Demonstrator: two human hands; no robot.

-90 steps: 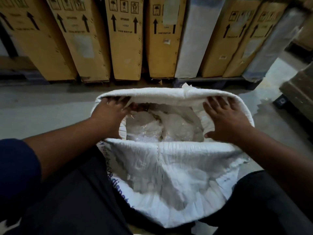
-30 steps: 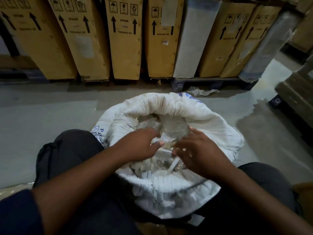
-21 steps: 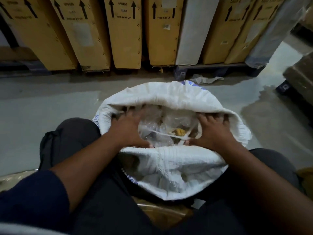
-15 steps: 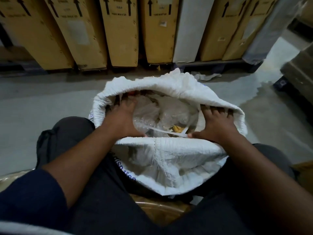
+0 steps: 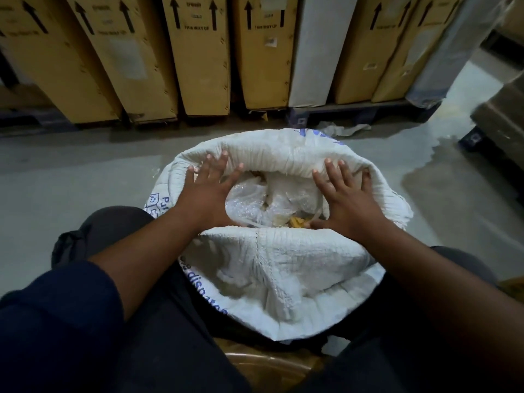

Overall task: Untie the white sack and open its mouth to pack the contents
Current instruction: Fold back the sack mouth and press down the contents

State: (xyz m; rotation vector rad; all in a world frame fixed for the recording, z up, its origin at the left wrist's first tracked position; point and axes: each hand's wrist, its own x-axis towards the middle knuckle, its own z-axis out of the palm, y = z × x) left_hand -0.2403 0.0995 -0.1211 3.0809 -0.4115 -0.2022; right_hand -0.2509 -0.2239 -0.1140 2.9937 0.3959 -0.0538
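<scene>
White sack [image 5: 283, 268] sits between our knees, mouth open; left hand [image 5: 205, 191] and right hand [image 5: 347, 199] lie spread flat on its rim.

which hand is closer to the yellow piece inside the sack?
Right. The right hand has its thumb beside the yellow piece; the left hand sits across the mouth of the white sack.

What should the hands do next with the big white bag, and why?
Probably push the far rim down and outward. Both hands, left hand and right hand, lie flat with fingers spread against the white sack, whose mouth is already open, showing clear plastic bags inside. The far rim sags over them.
</scene>
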